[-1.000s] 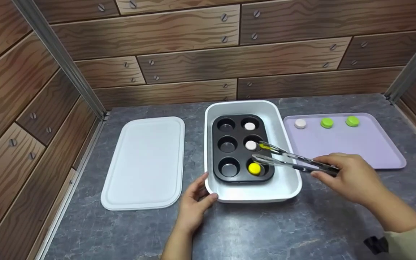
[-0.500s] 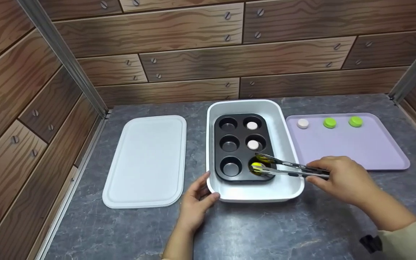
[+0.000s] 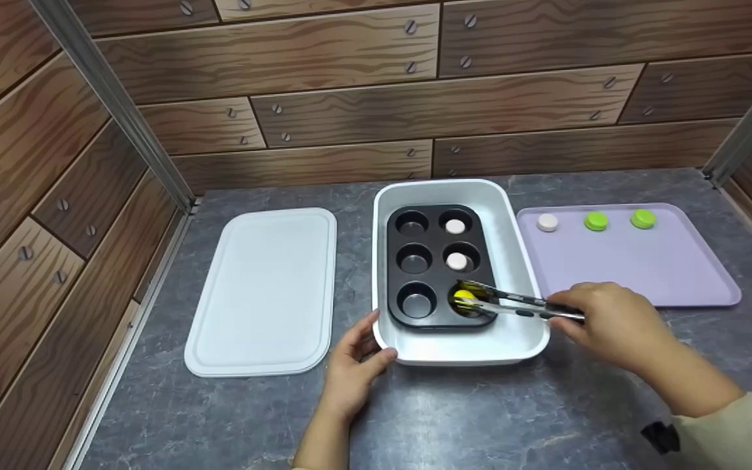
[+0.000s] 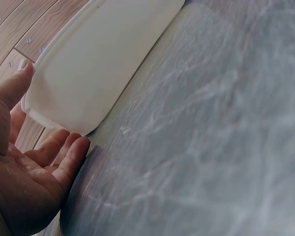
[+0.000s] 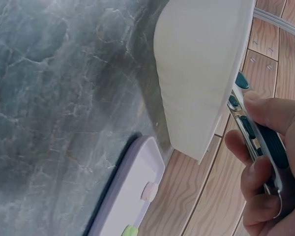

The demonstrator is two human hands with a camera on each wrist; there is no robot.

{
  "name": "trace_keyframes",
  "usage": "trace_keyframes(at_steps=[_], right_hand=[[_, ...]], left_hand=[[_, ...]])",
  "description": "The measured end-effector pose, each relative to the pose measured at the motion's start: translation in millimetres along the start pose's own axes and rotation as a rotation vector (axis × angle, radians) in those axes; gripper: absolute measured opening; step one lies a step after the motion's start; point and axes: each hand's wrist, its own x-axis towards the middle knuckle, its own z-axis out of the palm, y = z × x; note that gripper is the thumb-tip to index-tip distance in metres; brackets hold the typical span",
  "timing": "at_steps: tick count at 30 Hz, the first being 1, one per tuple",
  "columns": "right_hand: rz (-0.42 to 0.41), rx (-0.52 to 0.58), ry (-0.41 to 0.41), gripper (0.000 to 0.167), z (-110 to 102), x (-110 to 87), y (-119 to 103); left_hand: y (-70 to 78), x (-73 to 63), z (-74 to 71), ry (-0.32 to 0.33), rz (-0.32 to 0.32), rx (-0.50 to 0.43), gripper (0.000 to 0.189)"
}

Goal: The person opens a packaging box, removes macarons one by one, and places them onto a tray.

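Observation:
My right hand [image 3: 617, 323] holds metal tongs [image 3: 505, 309] with dark handle grips, thumb and curled fingers on the arms, as the right wrist view also shows. The tongs' tips reach into the near right cup of a black muffin tin [image 3: 440, 287], either side of a yellow macaron [image 3: 463, 297]. White macarons lie in the far right cup [image 3: 455, 226] and the middle right cup [image 3: 457, 261]. The tin stands inside a deep white pan [image 3: 467, 349]. My left hand [image 3: 353, 375] holds the pan's near left corner, thumb on the front rim and fingers along the side.
A white lid [image 3: 262, 294] lies on the grey table [image 3: 448, 418], left of the pan. To the right is a lilac tray [image 3: 637, 267] bearing one white macaron [image 3: 547, 222] and two green macarons [image 3: 596, 221]. Wood-patterned walls [image 3: 343, 85] close off the back and sides.
The tongs have come down and toward me from beside the middle right cup to the near right cup, over the yellow macaron. My left hand keeps its place on the pan.

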Motion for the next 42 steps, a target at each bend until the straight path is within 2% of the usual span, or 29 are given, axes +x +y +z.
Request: trace_keyframes(at_steps=[10, 25, 31, 42], right_hand=[[0.014, 0.029, 0.042, 0.023, 5.1, -6.4, 1.2], [-0.014, 0.060, 0.202, 0.027, -2.7, -12.4, 5.1], [-0.018, 0.047, 0.288, 0.031, -12.3, -13.9, 13.5], [0.084, 0.011, 0.478, 0.033, -29.6, -15.7, 35.9]], left_hand=[[0.1, 0.8, 0.1, -0.004, -0.013, -0.006, 0.065], [-0.5, 0.8, 0.4, -0.004, 0.002, -0.007, 0.064], [0.0, 0.0, -0.1, -0.002, -0.002, -0.003, 0.065], [-0.1, 0.0, 0.2, -0.003, 0.002, -0.005, 0.065]])
